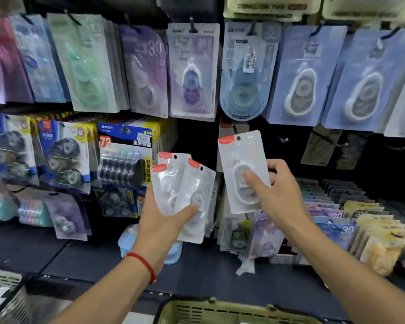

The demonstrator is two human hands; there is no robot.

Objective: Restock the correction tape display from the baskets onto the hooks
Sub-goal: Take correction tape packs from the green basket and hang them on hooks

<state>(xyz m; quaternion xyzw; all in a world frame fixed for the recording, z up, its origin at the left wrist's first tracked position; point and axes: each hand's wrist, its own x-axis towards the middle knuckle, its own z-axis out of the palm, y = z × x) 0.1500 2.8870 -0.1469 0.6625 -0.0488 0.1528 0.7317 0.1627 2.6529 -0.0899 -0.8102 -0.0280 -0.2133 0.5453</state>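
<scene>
Display; left hand (166,220) perhaps three packs (185,183).

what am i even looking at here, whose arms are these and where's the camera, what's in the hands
There is no machine here: these are a person's two bare arms, filmed by one wide-angle camera worn on their head, looking forward and down. That is why the arms reach in from the bottom edge.

They face a shop display of correction tape packs hanging on hooks.

The left hand, with a red string bracelet at the wrist, holds a small fan of white packs, about three. The right hand has its grip on a single white pack, raised towards the dark gap where bare hooks stick out.

Lower right, more packs stand in rows. A green basket shows at the bottom edge.
</scene>
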